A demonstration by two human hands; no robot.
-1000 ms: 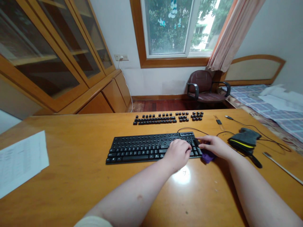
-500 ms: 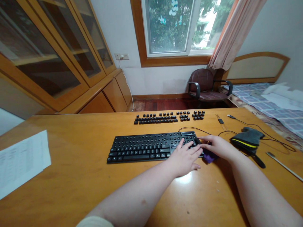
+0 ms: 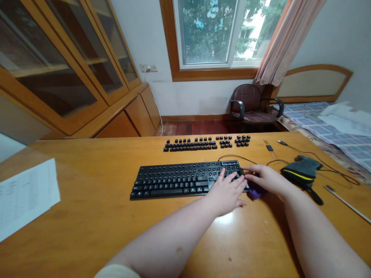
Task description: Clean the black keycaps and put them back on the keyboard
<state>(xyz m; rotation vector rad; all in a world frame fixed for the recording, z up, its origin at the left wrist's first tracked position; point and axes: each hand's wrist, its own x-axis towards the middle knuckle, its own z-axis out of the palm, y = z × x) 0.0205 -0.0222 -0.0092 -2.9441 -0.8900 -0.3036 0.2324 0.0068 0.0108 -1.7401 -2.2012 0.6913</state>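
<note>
A black keyboard (image 3: 174,189) lies on the wooden desk, its upper rows and right part showing bare key stems while the lower left keys have caps. Over its right-hand section rests my left hand (image 3: 227,193), palm down with the fingers spread across the number pad. My right hand (image 3: 266,178) is at the keyboard's right edge, its visible fingers stretched toward that edge and apart. Bunched below it is a purple cloth (image 3: 255,191); whether the hidden fingers touch it I cannot make out. Several loose black keycaps (image 3: 193,146) stand in rows behind the keyboard.
To the right are a grey pouch (image 3: 301,170) with a yellow stripe, a USB cable (image 3: 295,148), a keycap puller (image 3: 269,148) and a thin white-handled brush (image 3: 348,204). Printed paper (image 3: 27,197) lies at the left. An armchair (image 3: 251,104) stands beyond the desk.
Both hands stay in nearly the same places. The right fingers shift very slightly at the keyboard's edge, and the view moves a little.
</note>
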